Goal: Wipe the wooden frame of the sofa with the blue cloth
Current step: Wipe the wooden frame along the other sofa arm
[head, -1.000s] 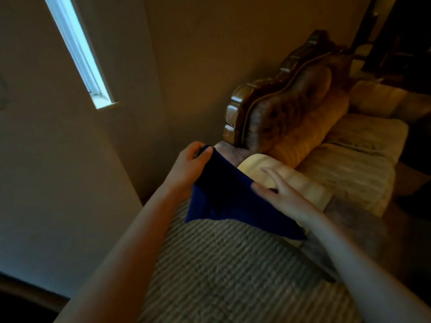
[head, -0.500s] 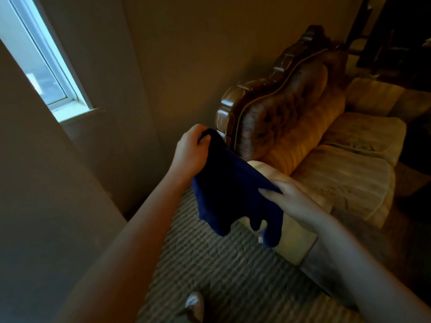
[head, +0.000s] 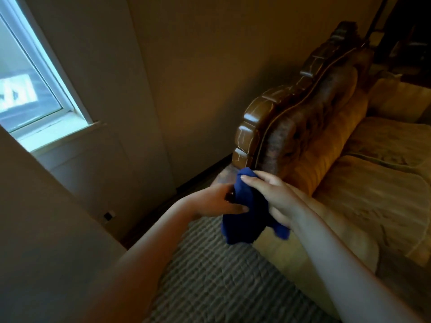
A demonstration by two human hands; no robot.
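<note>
Hands, left [head: 218,202] and right [head: 271,197], grip the bunched blue cloth [head: 247,215], seemingly just below the wooden frame [head: 250,134].

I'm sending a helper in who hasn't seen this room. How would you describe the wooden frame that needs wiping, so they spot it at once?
Start at the sofa standing against the wall to the right of the window. Along the top and near end of its backrest runs the wooden frame, just above the blue cloth. It is glossy, hard, carved brown wood in scalloped blocks, unlike the soft cushions beside it.
</note>
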